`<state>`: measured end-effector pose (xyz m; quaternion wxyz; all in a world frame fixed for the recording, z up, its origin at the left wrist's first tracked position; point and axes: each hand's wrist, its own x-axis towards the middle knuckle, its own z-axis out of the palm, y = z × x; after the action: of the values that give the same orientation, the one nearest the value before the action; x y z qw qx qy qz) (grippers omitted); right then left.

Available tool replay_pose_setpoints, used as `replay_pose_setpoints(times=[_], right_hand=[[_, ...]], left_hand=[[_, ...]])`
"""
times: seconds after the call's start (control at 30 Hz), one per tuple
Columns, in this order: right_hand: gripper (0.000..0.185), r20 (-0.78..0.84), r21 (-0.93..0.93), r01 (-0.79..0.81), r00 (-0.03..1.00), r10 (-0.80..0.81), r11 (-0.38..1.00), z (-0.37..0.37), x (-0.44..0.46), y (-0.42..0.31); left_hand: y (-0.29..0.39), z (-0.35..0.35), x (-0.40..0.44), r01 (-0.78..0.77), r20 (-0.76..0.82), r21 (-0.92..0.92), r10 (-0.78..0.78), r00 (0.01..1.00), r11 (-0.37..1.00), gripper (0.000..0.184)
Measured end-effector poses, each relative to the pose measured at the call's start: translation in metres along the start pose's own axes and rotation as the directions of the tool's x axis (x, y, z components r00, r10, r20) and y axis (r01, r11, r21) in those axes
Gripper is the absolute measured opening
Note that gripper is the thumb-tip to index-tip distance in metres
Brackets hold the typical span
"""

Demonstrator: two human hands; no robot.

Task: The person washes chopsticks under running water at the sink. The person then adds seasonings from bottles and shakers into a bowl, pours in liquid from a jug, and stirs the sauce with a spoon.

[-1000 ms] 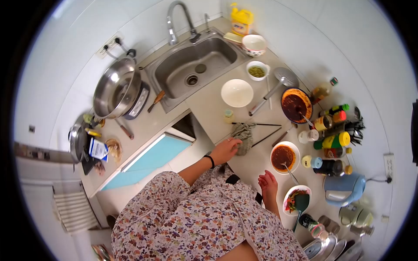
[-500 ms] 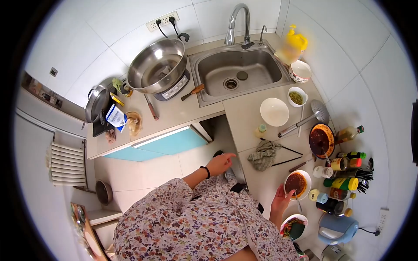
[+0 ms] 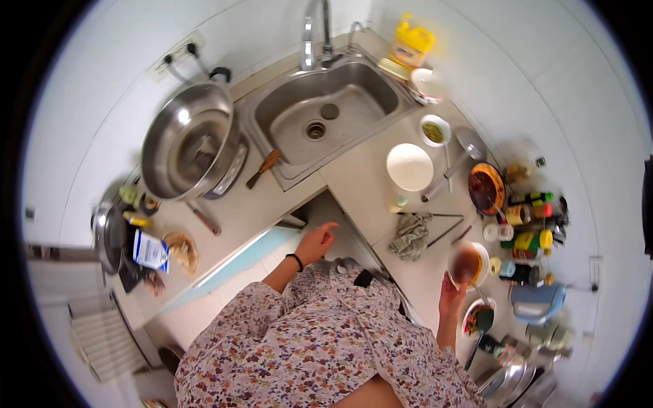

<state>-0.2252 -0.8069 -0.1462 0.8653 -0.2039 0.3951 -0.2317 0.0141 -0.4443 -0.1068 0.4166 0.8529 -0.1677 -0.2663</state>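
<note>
My left hand (image 3: pixel 316 243) is in front of my body at the counter's corner gap, fingers apart and holding nothing. On the right, my right hand (image 3: pixel 451 294) grips the near rim of the white bowl of red sauce (image 3: pixel 481 262), which has a spoon in it. The sauce is blurred. A crumpled grey cloth (image 3: pixel 410 236) lies on the counter between the hands, beside two dark chopsticks (image 3: pixel 445 230). Below the sauce bowl, near my right wrist, is a bowl of chopped red and green food (image 3: pixel 479 317) with a dark green spatula.
Beyond the cloth stand an empty white bowl (image 3: pixel 409 167), a small green-filled bowl (image 3: pixel 434 130) and a dark sauce bowl (image 3: pixel 486 189). Bottles (image 3: pixel 532 240) and a blue kettle (image 3: pixel 537 303) line the right wall. The sink (image 3: pixel 326 115) is ahead; a large steel pan (image 3: pixel 189 141) sits left.
My left hand has let go of the cloth and drawn back left. My right hand has moved from beside the sauce bowl to its rim. The camera view has swung.
</note>
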Motion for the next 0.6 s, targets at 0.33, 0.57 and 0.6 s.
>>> replay_pose_setpoints(times=[0.33,0.57,0.6], right_hand=[[0.052,-0.161,0.023,0.085,0.984,-0.08,0.996,0.078,-0.051,0.06],[0.047,-0.205,0.05,0.192,0.962,-0.179,0.98,0.071,-0.053,0.099],[0.047,-0.217,0.065,0.222,0.955,-0.203,0.973,0.068,-0.052,0.101]], left_hand=[[-0.045,-0.059,0.037,-0.118,0.132,-0.107,0.131,0.982,0.987,0.037],[-0.064,-0.072,0.056,-0.149,0.295,-0.148,0.187,0.937,0.978,0.036],[-0.063,-0.074,0.057,-0.138,0.305,-0.121,0.17,0.937,0.983,0.036]])
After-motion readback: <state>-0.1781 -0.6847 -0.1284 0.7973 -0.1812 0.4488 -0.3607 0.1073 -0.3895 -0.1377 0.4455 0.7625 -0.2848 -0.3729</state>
